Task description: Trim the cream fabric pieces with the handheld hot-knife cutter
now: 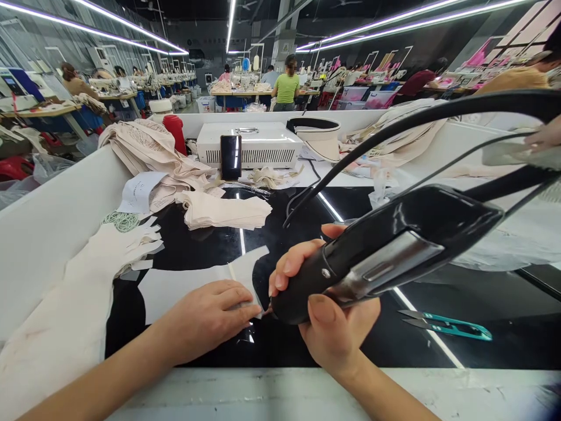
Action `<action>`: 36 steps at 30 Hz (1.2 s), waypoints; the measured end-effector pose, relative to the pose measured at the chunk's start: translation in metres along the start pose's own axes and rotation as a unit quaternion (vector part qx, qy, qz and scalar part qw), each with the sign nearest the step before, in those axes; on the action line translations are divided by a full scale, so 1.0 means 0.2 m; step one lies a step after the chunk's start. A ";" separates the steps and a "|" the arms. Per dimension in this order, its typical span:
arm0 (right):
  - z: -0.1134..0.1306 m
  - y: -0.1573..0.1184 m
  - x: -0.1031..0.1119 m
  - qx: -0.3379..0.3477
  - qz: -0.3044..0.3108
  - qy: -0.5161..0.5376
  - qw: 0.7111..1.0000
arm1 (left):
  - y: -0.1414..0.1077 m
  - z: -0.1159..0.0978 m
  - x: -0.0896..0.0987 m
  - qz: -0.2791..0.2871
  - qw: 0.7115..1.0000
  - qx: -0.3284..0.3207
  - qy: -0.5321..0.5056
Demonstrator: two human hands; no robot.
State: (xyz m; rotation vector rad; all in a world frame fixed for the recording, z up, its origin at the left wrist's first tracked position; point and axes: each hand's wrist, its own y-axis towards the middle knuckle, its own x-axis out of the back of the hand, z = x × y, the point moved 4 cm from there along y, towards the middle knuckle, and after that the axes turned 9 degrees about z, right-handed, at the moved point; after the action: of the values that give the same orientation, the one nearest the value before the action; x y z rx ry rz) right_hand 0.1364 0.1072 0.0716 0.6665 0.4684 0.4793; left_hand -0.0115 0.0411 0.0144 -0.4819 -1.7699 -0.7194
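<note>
A pale cut fabric piece (184, 286) lies on the glossy black work surface (280, 351). My left hand (214, 310) is closed over its right end, fingertips pressing on the edge. In my right hand (333, 333) is a bulky black corded hand tool (394, 251) with a silver lever along its side. Its narrow tip meets or nearly meets the fabric's corner, just beside my left fingertips. Whether tip and fabric touch, I cannot tell. Teal thread snips (456, 327) lie to the right of my right hand.
Stacked cream fabric pieces (225, 210) and a longer pile (70, 304) lie at the left, near green cords (121, 221). A phone (231, 158) leans on a white vented box (249, 143). The tool's thick cable (421, 117) arches to the right. Clear plastic (508, 240) spreads there.
</note>
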 end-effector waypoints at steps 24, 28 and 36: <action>0.00 0.01 0.01 -0.003 0.001 0.004 1.000 | 0.00 0.00 0.00 -0.028 0.999 -0.010 0.024; 0.00 0.02 0.01 -0.009 -0.008 0.011 1.000 | -0.01 0.00 -0.01 -0.046 0.998 -0.015 0.026; -0.01 0.02 0.01 -0.013 -0.027 0.027 0.999 | -0.02 -0.01 -0.02 -0.053 0.998 -0.018 0.026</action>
State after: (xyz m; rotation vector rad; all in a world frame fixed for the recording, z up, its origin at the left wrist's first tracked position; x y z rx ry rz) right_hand 0.1351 0.1120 0.0728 0.6162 0.5295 0.4530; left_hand -0.0106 0.0370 0.0109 -0.3918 -1.7457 -0.8314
